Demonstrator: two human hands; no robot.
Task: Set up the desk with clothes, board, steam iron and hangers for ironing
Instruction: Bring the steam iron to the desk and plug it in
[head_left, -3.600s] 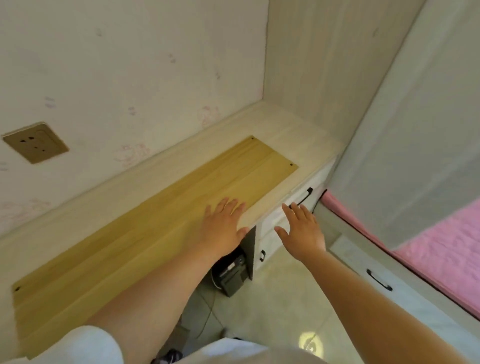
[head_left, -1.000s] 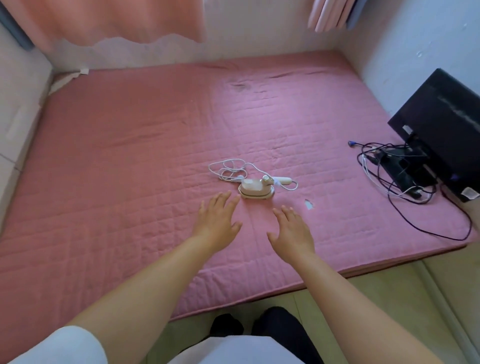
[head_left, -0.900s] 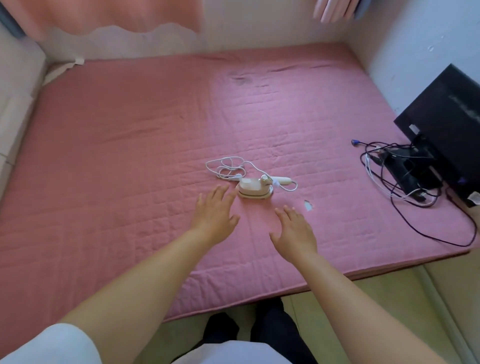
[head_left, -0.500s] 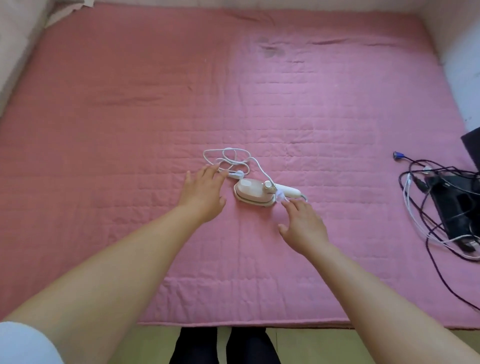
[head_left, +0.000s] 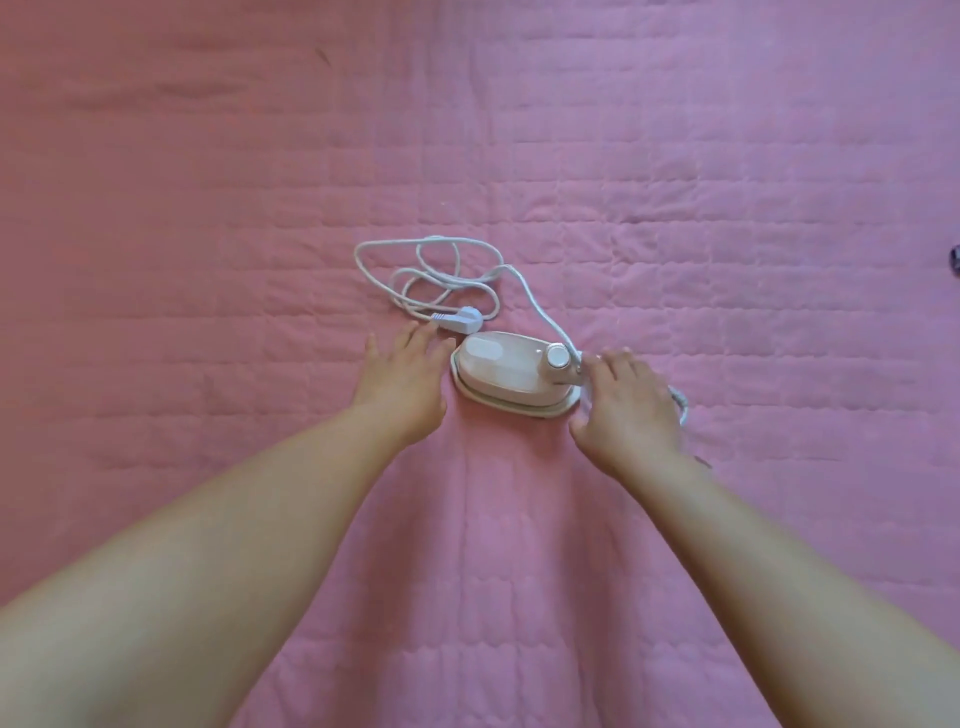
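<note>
A small white steam iron (head_left: 511, 371) lies flat on a pink quilted mattress (head_left: 727, 208). Its white cord (head_left: 441, 270) is coiled just behind it, with the plug (head_left: 460, 318) lying near the iron's left end. My left hand (head_left: 402, 384) rests palm down right beside the iron's left end, fingers apart, fingertips close to the plug. My right hand (head_left: 623, 402) lies over the iron's handle end on the right, fingers spread and touching it, hiding most of the handle; no closed grip shows.
The pink mattress fills the whole view. A small dark object (head_left: 955, 258) peeks in at the right edge.
The view has come much closer to the iron. Both hands have moved forward, from the mattress in front of the iron to either end of it.
</note>
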